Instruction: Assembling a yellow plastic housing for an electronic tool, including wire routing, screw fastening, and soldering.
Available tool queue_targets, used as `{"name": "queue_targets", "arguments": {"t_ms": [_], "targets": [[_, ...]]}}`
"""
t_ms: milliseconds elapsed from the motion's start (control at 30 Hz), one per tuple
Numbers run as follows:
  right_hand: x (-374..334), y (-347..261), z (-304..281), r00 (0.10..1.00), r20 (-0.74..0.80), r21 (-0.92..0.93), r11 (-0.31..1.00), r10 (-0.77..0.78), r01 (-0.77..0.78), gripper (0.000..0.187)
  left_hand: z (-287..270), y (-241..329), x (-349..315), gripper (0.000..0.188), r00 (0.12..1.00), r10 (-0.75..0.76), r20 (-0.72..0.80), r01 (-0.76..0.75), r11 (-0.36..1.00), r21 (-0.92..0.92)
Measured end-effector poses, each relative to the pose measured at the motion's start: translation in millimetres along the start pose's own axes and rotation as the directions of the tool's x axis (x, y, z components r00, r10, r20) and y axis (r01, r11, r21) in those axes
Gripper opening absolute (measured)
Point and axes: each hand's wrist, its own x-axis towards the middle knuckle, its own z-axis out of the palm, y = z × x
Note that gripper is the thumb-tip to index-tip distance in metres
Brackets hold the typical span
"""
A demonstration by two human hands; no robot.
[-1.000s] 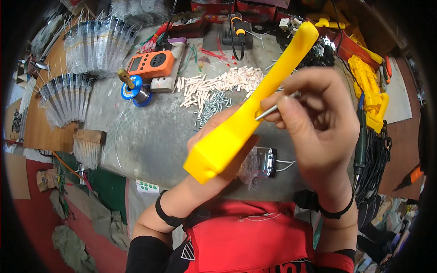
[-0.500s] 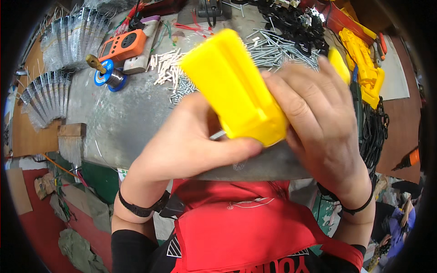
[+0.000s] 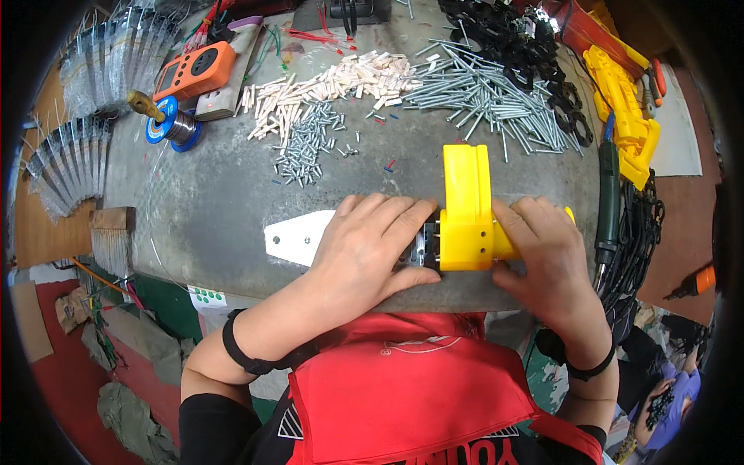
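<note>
Two hands face each other, the left hand (image 3: 376, 242) clasped over a white tapered piece (image 3: 296, 239), the right hand (image 3: 540, 244) clamped around the handle of the yellow housing (image 3: 465, 205), seemingly to align them above the grey bench (image 3: 221, 205), the housing lower and less tilted than half a second ago.

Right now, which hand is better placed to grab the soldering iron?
Likely the right hand: it grips the yellow housing but sits beside the soldering iron. The left hand, on the white plate, is farther off.
</note>
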Motion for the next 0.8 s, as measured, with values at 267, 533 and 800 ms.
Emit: {"name": "queue_targets", "arguments": {"t_ms": [267,533,800], "targets": [[-5,-1,11,0.997,-0.069,0.071,0.997,-0.035,0.04,0.056,-11,10,10,0.082,0.995,0.081,0.066,-0.084,0.996,0.04],[-21,29,-4,0.973,-0.228,0.237,0.967,-0.041,0.096,0.047,-4,17,28,0.075,0.902,0.305,0.306,-0.383,0.892,0.239],[-67,155,17,0.487,-0.291,-0.04,0.498,0.824,-0.866,0.067,-13,18,26,0.065,0.927,0.288,0.239,-0.334,0.926,0.179]]}}
